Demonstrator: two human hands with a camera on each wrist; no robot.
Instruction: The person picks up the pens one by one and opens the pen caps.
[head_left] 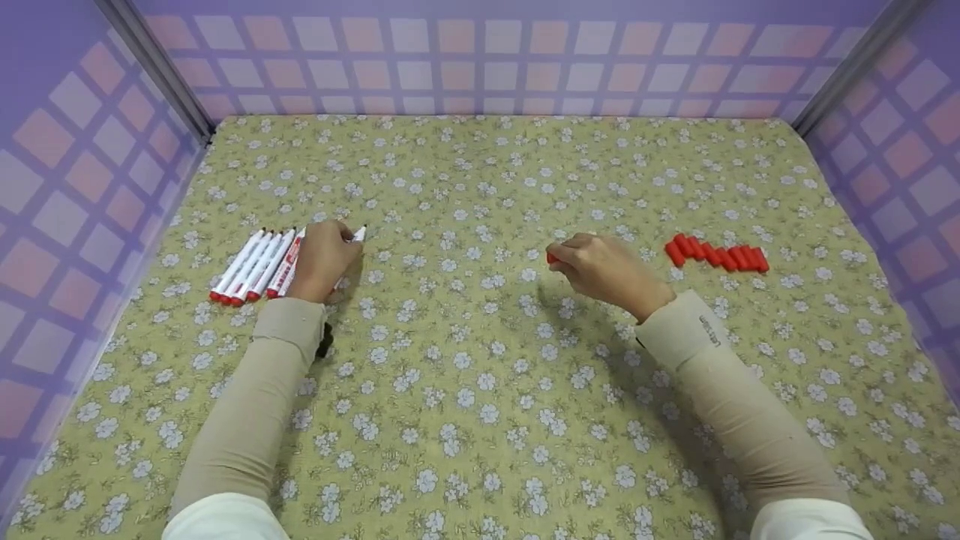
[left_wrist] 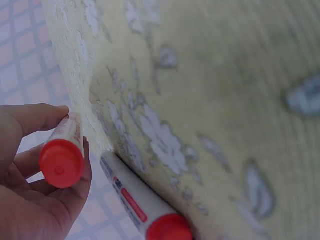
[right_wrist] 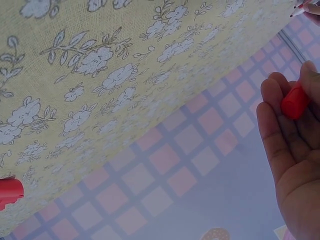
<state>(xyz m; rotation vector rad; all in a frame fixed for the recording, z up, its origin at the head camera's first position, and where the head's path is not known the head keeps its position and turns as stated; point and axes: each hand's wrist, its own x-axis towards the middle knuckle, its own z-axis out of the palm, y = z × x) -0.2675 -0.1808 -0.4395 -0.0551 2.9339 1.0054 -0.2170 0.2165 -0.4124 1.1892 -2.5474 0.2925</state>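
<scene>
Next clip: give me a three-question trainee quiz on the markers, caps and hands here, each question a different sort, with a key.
1. True or false: the left hand holds a marker in its grip.
2. Where does the row of loose red caps lie? A) left of the left hand B) right of the right hand C) between the hands
3. What colour is the cap the right hand holds?

Key: 1 true; 2 B; 3 red. The other markers lie side by side on the floral cloth.
</scene>
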